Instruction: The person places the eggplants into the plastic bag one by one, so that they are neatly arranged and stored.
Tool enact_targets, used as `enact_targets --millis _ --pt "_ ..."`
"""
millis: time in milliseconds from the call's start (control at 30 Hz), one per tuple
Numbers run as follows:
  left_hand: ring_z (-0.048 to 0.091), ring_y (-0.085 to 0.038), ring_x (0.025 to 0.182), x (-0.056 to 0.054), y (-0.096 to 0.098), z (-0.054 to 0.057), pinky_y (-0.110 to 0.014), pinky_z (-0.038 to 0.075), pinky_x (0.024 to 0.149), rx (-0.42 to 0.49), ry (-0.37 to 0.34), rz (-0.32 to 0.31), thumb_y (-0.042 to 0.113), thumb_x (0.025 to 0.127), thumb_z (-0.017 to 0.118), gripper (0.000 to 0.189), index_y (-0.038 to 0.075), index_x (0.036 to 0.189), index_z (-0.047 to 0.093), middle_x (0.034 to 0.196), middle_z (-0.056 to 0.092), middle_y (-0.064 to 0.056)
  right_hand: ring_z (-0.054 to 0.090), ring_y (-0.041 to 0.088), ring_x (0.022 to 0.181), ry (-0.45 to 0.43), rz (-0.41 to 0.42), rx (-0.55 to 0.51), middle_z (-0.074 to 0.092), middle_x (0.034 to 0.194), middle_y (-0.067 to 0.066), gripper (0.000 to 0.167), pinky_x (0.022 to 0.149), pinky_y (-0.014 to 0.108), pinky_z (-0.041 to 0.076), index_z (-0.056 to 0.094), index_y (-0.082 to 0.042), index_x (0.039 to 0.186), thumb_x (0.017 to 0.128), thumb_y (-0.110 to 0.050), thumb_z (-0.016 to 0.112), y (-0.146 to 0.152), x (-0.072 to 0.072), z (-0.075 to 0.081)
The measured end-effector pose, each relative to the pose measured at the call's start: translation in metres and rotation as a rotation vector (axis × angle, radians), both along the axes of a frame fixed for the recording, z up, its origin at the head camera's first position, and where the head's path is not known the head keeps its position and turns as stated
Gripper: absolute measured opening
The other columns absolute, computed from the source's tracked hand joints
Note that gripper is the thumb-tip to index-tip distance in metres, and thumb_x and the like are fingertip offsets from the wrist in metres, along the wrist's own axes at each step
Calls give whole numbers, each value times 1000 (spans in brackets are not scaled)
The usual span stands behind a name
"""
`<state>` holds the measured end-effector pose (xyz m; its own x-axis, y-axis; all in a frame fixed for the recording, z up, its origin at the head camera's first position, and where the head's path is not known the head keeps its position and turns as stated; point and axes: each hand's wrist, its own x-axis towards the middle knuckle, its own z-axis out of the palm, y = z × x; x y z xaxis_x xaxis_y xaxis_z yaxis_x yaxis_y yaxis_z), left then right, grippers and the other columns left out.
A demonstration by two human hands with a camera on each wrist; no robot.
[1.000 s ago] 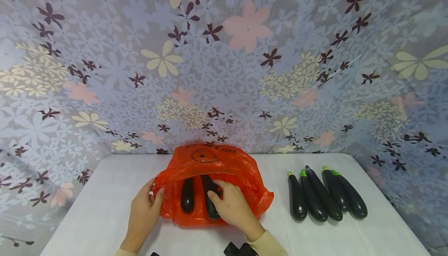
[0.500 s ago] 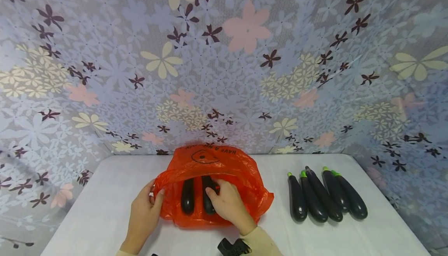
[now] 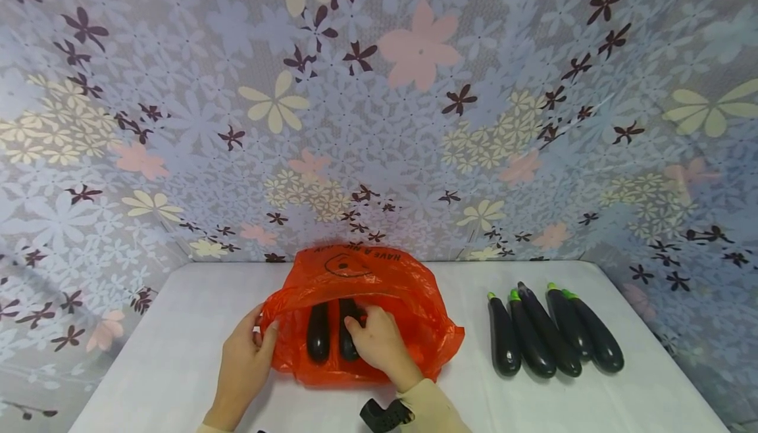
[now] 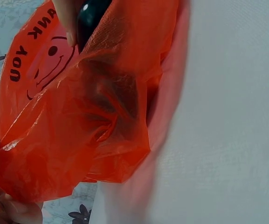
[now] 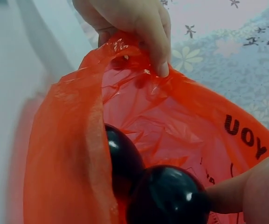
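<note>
An orange-red plastic bag (image 3: 367, 280) with black print lies on the table, its mouth facing me. Two dark eggplants are inside, a left one (image 3: 318, 335) and a right one (image 3: 348, 342). My right hand (image 3: 383, 346) reaches into the mouth and grips the right eggplant, thumb on top; its other fingers are mostly hidden. In the right wrist view, the held eggplant (image 5: 169, 198) appears to touch the other eggplant (image 5: 121, 156). My left hand (image 3: 244, 367) pinches the left edge of the bag's mouth, as the left wrist view also shows at its fingers (image 4: 20, 210).
Several more eggplants (image 3: 533, 334) lie side by side on the white tabletop (image 3: 628, 308), to the right of the bag. Behind the table stands a flower-patterned cloth backdrop (image 3: 379, 124). A black wrist device (image 3: 385, 414) sits by my right sleeve.
Inside the bag, my right hand has moved left and slightly away from me with its eggplant, which now lies nearer the other one. My left hand has stayed on the bag's edge.
</note>
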<state>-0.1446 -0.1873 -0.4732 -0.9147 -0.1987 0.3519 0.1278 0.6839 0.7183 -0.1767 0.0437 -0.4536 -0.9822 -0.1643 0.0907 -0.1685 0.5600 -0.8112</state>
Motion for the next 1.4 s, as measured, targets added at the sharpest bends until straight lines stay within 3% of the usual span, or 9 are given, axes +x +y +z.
enact_targets --millis 167,533,800,1067,1400 --pt "45 -13 61 1 0 1 -23 41 52 -11 -65 5 16 99 63 42 -4 136 56 80 51 -5 65 34 106 -8 -10 7 70 115 16 35 92 51 52 67 0 125 95 -19 67 -4 -3 -5" --pt "46 -14 62 -1 1 3 -23 41 53 -2 -92 -7 20 100 62 45 -3 138 54 83 52 -6 67 31 94 -16 -39 9 71 105 15 33 84 49 54 68 2 118 94 -21 68 -9 -8 -11" --pt "45 -12 61 1 1 2 -23 41 53 3 -81 4 18 99 63 43 -3 137 56 84 53 -6 67 34 85 -9 -82 51 70 94 18 30 76 50 55 68 3 107 92 -23 70 -13 -9 -14" --pt "44 -9 60 0 0 0 -23 41 51 5 -24 3 15 98 64 41 -3 134 58 77 52 -3 66 40 87 -6 -100 83 69 94 21 31 79 52 53 68 4 107 91 -22 70 -15 -11 -18" --pt "45 -10 60 0 -1 1 -23 41 51 -2 -19 -2 16 98 64 41 -4 134 58 78 53 -4 65 36 86 -34 -96 95 69 94 18 30 79 51 54 67 4 103 92 -23 70 -15 -11 -20"
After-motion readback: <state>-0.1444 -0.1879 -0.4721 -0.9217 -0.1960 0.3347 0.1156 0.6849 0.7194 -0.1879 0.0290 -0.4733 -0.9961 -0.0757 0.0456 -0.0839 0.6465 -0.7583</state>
